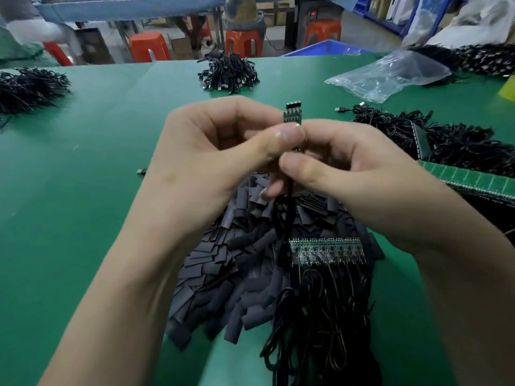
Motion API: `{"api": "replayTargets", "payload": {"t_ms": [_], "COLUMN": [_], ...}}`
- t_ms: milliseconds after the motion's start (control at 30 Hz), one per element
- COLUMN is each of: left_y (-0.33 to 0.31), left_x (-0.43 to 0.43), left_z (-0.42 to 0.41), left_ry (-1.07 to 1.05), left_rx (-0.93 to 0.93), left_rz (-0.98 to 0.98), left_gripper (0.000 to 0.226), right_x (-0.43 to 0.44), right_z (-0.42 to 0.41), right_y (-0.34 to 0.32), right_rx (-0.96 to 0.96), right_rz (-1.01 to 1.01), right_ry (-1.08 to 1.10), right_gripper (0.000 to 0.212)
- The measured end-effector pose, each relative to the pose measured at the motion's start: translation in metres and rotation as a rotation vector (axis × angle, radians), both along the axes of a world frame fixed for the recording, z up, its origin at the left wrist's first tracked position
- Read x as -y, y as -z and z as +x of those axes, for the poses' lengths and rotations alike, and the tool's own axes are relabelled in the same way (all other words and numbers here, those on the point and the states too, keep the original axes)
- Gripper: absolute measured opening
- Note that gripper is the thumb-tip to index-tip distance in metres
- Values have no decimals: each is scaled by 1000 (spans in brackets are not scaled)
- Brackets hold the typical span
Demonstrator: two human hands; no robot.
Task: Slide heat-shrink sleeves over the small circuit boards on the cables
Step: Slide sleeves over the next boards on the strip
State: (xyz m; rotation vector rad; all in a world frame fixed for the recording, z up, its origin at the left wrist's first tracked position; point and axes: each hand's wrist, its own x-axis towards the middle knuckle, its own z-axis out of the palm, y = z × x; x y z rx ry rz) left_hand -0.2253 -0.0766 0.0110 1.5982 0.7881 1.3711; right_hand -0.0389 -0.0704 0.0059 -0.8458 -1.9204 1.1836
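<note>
I'm at an assembly bench in a factory workshop: green mat (69, 190), heaps of black cables (228, 73) and cut sleeves (220, 252), orange stools (149, 47) behind, what looks like a blue crate (328, 50)

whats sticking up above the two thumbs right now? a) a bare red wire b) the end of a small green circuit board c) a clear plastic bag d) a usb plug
b: the green end of the small circuit board, with its row of contacts, stands clear above the thumbs, while the left hand and right hand pinch it lower down.
</note>
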Motion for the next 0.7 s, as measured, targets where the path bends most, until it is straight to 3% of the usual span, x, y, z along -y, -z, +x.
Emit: {"api": "replayTargets", "payload": {"t_ms": [67, 167, 267, 367, 500, 700], "left_y": [4, 21, 44, 68, 93, 93], "left_x": [-8, -24, -37, -45, -47, -47], "left_z": [-10, -34, -43, -34, -20, -17], "left_ry": [-90, -333, -546, -613, -645, -658], "left_rx": [-122, -568, -935, -1041, -1147, -1170], "left_rz": [13, 8, -49, -149, -231, -214], "left_gripper": [7, 12, 11, 21, 36, 21], "right_x": [-1, 1, 3, 3, 5, 0], "right_z": [2, 13, 26, 31, 22, 16], "right_y": [2, -1, -5, -6, -3, 8], "right_rx": [-47, -38, 137, 384, 542, 594], "right_rz": [-14, -17, 68, 180, 110, -15], "right_ry": [30, 84, 187, 296, 288, 230], "right_gripper": [18, 25, 27, 32, 33, 38]}}
